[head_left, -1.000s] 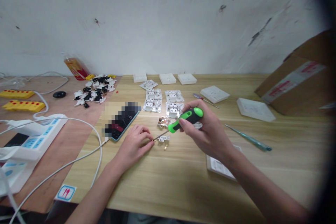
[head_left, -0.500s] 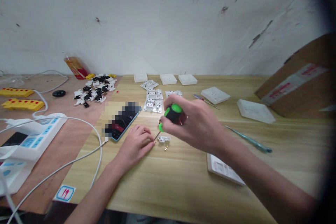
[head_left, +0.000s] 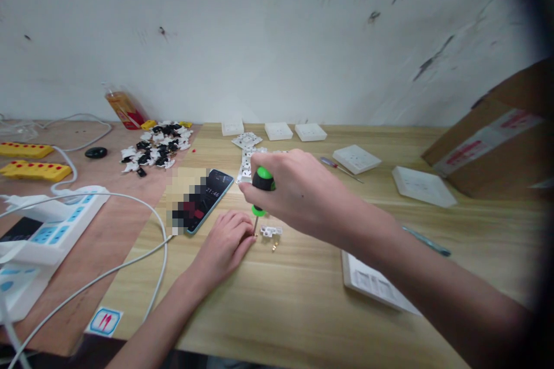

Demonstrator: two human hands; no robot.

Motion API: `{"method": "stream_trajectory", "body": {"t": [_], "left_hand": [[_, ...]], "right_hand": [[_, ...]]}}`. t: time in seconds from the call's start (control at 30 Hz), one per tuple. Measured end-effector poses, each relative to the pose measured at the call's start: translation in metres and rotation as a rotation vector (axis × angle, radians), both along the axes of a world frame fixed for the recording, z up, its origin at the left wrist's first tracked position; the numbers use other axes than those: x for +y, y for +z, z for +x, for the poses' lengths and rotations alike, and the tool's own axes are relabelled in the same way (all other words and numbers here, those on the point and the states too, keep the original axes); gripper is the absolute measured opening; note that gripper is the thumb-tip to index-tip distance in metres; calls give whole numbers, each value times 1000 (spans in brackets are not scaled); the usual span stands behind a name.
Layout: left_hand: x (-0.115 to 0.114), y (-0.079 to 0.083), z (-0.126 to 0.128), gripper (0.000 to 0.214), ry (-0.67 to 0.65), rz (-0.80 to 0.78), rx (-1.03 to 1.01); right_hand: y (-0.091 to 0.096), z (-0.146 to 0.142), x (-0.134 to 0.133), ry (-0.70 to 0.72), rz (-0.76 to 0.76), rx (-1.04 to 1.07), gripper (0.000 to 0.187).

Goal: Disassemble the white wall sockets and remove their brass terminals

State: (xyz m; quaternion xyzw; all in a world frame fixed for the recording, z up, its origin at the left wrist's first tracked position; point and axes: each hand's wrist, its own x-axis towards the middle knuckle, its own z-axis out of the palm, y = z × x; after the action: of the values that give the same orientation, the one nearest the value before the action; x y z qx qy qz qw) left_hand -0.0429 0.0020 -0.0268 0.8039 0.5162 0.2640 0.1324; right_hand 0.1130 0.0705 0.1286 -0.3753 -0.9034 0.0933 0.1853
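My right hand [head_left: 289, 187] is wrapped round the green and black handle of a screwdriver [head_left: 258, 210], which stands almost upright. Its tip meets a tiny brass piece [head_left: 255, 235] on the wooden table. My left hand [head_left: 227, 239] rests on the table with fingers pressed together, thumb and fingertips pinching that brass piece. Just right of the tip lies a white plastic socket part [head_left: 271, 232], and a loose brass contact [head_left: 275, 246] is below it. Behind my right hand, white socket panels [head_left: 245, 170] are partly hidden.
A phone [head_left: 212, 199] lies left of the panels, its cable running to white power strips [head_left: 64, 228]. Black and white plastic parts [head_left: 158, 147] form a heap. White boxes [head_left: 357, 158] stand along the back, a cardboard box [head_left: 493, 138] at right. Another screwdriver [head_left: 341, 169] lies behind.
My right hand has moved left and tipped the screwdriver from a slant to nearly upright, with the tip staying at the brass piece. My left hand has hardly moved.
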Motion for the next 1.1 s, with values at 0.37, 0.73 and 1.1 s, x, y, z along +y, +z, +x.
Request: {"method": "stream_trajectory", "body": {"t": [0.37,0.73,1.1], "left_hand": [[-1,-1,0,9,-27,-37,-61],[-1,-1,0,9,-11,-36,-44],[0,-2,-1,8,-9,-20,-22]], "right_hand": [[4,19,6,102,-111,-39,6],[7,8,5,-14,123,-162,25],[16,8,3,137,121,-257,31]]}}
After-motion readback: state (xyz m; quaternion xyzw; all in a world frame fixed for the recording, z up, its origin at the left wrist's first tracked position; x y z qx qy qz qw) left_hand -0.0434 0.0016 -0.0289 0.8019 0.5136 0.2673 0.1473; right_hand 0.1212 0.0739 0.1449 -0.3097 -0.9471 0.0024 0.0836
